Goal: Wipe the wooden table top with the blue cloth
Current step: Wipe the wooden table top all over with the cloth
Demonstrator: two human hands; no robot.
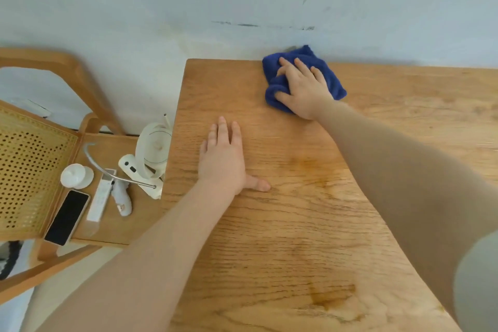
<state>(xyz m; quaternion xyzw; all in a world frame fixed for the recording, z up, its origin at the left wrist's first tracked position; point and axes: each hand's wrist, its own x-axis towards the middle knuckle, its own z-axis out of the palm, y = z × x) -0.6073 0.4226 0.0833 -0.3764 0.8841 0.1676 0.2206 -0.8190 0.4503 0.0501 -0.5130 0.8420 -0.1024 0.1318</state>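
Note:
A crumpled blue cloth (332, 77) lies at the far edge of the wooden table top (296, 224), close to the wall. My right hand (303, 89) presses flat on top of it, fingers spread and thumb curled around its left side. My left hand (225, 159) rests palm-down on the bare wood nearer to me and to the left, fingers together and thumb out, holding nothing. Darker stain patches show on the wood in the middle and near the front.
To the left of the table stands a wooden chair with a cane back (29, 170). On its seat lie a black phone (67, 217), a white remote (99, 198), a white round lid (74, 176) and a small white fan (152, 153). A pale wall (242, 3) runs behind the table.

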